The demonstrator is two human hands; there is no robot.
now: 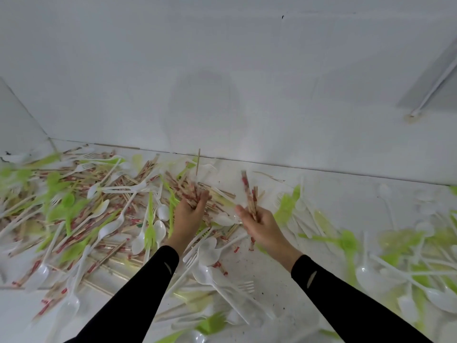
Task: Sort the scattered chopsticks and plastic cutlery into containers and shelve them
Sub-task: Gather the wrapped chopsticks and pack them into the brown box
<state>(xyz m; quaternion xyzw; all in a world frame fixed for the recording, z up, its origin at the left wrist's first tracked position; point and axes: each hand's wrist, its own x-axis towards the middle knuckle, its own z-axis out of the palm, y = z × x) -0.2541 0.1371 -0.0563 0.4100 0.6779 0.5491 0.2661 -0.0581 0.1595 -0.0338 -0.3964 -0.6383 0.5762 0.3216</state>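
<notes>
Wrapped wooden chopsticks, white plastic spoons and forks, and green plastic cutlery lie scattered across a white floor (pixel 272 263). My left hand (pixel 189 211) grips a thick bundle of chopsticks (pixel 190 191) low over the pile. A little to its right, my right hand (pixel 259 222) holds a smaller bunch of chopsticks (pixel 249 194) that points up and away from me. Both arms wear black sleeves. A dense heap of chopsticks and cutlery (pixel 81 209) fills the left side. White spoons (pixel 210 251) lie between my forearms.
A white wall (pixel 222 82) rises just behind the pile, meeting the floor along a seam. A white rod (pixel 432 87) leans on the wall at upper right. More white and green cutlery (pixel 395 256) covers the floor to the right. No container is in view.
</notes>
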